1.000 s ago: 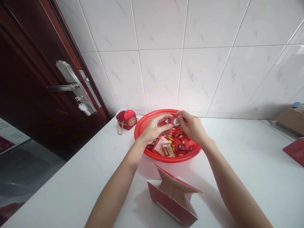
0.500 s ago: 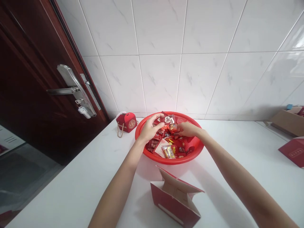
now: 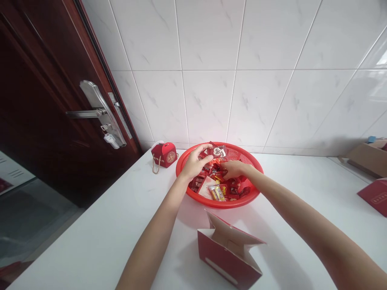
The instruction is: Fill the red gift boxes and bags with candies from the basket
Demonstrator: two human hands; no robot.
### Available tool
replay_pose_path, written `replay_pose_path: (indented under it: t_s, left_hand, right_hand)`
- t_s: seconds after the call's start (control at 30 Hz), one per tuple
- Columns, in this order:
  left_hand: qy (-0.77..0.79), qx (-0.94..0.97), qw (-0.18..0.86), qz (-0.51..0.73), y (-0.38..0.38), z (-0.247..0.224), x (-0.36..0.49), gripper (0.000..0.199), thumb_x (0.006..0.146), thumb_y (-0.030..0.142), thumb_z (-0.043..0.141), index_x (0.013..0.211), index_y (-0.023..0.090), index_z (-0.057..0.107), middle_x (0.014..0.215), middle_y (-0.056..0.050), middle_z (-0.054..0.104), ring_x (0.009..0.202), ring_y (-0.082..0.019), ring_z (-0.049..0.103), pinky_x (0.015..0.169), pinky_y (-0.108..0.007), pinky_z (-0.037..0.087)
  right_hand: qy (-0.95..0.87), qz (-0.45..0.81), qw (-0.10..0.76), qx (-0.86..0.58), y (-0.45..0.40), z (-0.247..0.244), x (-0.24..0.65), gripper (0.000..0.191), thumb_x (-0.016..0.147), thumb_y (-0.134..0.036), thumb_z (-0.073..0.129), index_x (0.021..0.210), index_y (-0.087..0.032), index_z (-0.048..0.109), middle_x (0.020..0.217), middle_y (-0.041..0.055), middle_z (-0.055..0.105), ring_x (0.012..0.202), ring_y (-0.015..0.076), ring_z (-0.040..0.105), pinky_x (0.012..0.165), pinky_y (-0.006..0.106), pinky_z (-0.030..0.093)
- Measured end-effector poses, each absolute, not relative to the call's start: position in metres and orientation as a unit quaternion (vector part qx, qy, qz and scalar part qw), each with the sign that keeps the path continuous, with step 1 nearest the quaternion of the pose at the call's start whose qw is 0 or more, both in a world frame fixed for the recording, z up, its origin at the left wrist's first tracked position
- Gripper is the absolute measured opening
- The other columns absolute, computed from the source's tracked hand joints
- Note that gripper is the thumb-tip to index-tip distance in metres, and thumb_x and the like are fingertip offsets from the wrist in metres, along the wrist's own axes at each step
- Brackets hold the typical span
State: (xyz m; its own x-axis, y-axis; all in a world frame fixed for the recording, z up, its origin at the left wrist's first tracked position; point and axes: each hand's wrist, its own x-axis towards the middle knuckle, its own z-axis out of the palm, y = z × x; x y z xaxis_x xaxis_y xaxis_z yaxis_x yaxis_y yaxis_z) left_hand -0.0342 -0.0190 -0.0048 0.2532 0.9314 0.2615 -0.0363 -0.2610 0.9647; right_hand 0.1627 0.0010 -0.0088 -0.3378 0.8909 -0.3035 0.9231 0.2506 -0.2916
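A round red plastic basket [image 3: 222, 204] full of wrapped sweets stands on the white table near the wall. My left hand [image 3: 195, 164] is closed on a dark red candy packet [image 3: 218, 151] with pale lettering, held over the basket's far left part. Inside the basket, my right hand [image 3: 234, 169] reaches down among the sweets with its fingers bent; what its fingertips hold, if anything, is hidden. A gold-wrapped sweet [image 3: 217, 193] and a pale square packet [image 3: 207, 187] lie at the basket's near side. In front of the basket stands a red carton [image 3: 225, 257] with its top open.
A small closed red gift box [image 3: 165, 155] with a rope handle sits left of the basket. At the right edge are another red box [image 3: 375, 196] and a brown cardboard box [image 3: 367, 158]. A tiled wall [image 3: 208, 104] rises behind, with a dark wooden door [image 3: 45, 80] at left.
My right hand has shifted slightly left and inward among the sweets. My left hand still holds the candy packet. The whole view has moved a little.
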Motion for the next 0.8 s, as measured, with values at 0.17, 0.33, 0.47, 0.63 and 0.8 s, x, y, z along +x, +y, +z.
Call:
replay_pose_path:
  t_s: [0.17,0.33,0.47,0.63,0.8]
  left_hand:
    - [0.358,0.600,0.500,0.512,-0.022,0.001,-0.034,0.043,0.076,0.023,0.076,0.118,0.021,0.067,0.125,-0.006,0.069,0.065,-0.009,0.065,0.063,-0.026,0.060]
    - [0.353,0.571,0.514,0.534,-0.022,0.002,-0.034,0.044,0.073,0.024,0.078,0.116,0.021,0.067,0.121,-0.005,0.068,0.062,-0.007,0.063,0.062,-0.025,0.060]
    - [0.343,0.567,0.520,0.539,-0.021,0.000,-0.034,0.046,0.073,0.024,0.079,0.117,0.022,0.067,0.112,-0.002,0.071,0.066,-0.009,0.064,0.062,-0.023,0.058]
    - [0.348,0.582,0.513,0.526,-0.024,0.000,-0.033,0.048,0.075,0.027,0.079,0.121,0.023,0.067,0.128,-0.006,0.067,0.073,-0.012,0.068,0.065,-0.026,0.061]
    - [0.339,0.607,0.502,0.514,-0.030,0.006,-0.031,0.052,0.078,0.029,0.078,0.128,0.025,0.063,0.137,-0.007,0.063,0.075,-0.013,0.069,0.066,-0.027,0.062]
  right_hand:
    - [0.767,-0.351,-0.118,0.523,0.004,0.000,0.179,0.034,0.097,-0.036,0.037,0.103,-0.022,0.068,0.105,0.0076,0.076,0.089,0.0224,0.072,0.079,0.036,0.059]
    - [0.566,-0.624,-0.347,0.412,0.001,0.004,0.182,0.031,0.094,-0.037,0.047,0.104,-0.019,0.071,0.099,0.0097,0.078,0.084,0.0235,0.072,0.075,0.040,0.061]
    - [0.537,-0.663,-0.379,0.357,-0.019,0.006,0.183,0.029,0.084,-0.033,0.074,0.109,-0.018,0.072,0.106,0.0092,0.078,0.092,0.0225,0.074,0.081,0.037,0.062]
    - [0.526,-0.640,-0.454,0.328,-0.042,0.007,0.183,0.038,0.070,-0.029,0.089,0.103,-0.016,0.075,0.096,0.0081,0.080,0.086,0.0226,0.075,0.076,0.036,0.063]
    - [0.492,-0.610,-0.533,0.320,-0.050,0.008,0.181,0.040,0.064,-0.031,0.093,0.097,-0.017,0.077,0.089,0.0059,0.081,0.079,0.0213,0.076,0.077,0.036,0.062]
